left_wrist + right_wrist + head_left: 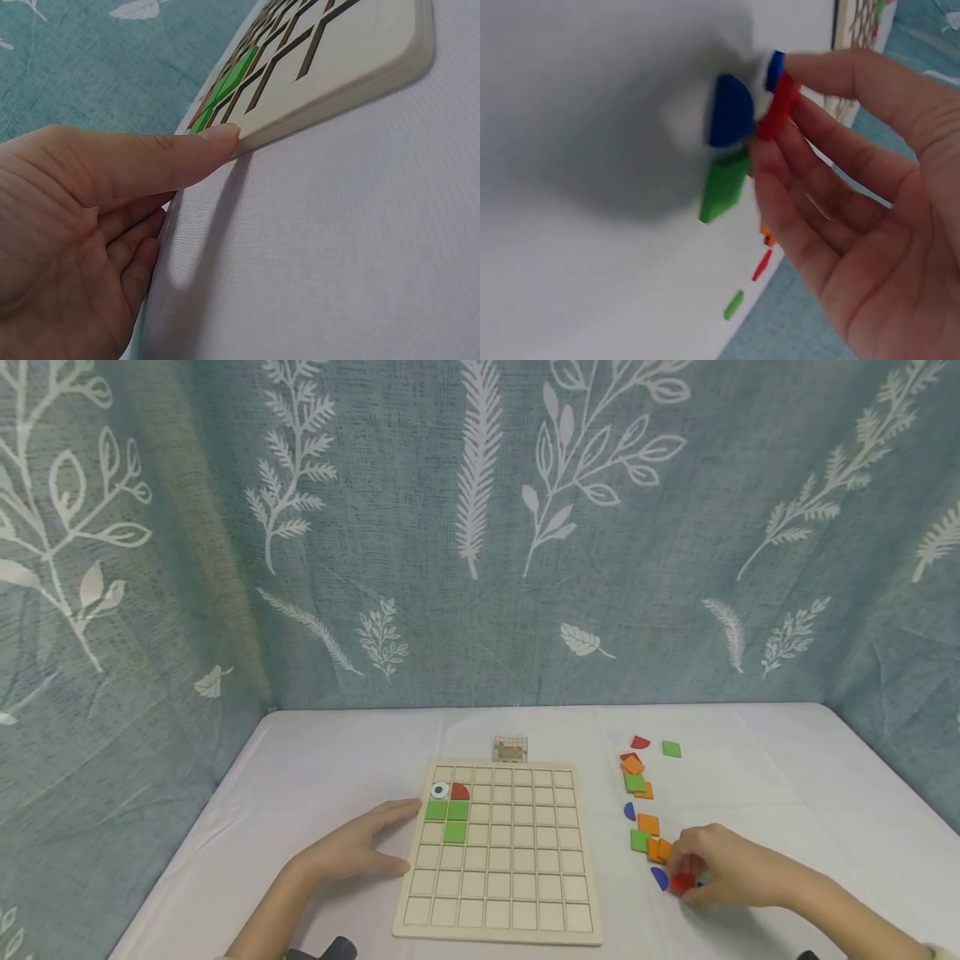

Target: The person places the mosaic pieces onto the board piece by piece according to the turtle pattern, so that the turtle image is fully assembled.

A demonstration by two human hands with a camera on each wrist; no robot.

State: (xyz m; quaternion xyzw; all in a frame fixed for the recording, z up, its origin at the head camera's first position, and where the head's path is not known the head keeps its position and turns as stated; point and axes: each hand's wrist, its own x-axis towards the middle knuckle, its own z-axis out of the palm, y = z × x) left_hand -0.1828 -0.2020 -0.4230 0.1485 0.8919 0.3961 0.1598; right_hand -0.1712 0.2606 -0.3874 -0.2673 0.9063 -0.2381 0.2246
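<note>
The cream grid board lies flat in the middle, its upper-left cells holding an eye tile, a red quarter-round tile and several green tiles. My left hand touches the board's left edge with thumb and fingers spread; the left wrist view shows the thumb against the rim. Right of the board, my right hand pinches a red tile between thumb and fingers. Near it are a blue half-round tile and a green tile. The red tile's full shape is partly hidden.
Loose orange, green, blue and red tiles form a rough column right of the board, among them an orange tile and a green one. A small picture card sits at the board's far edge. A leaf-patterned curtain borders the white table.
</note>
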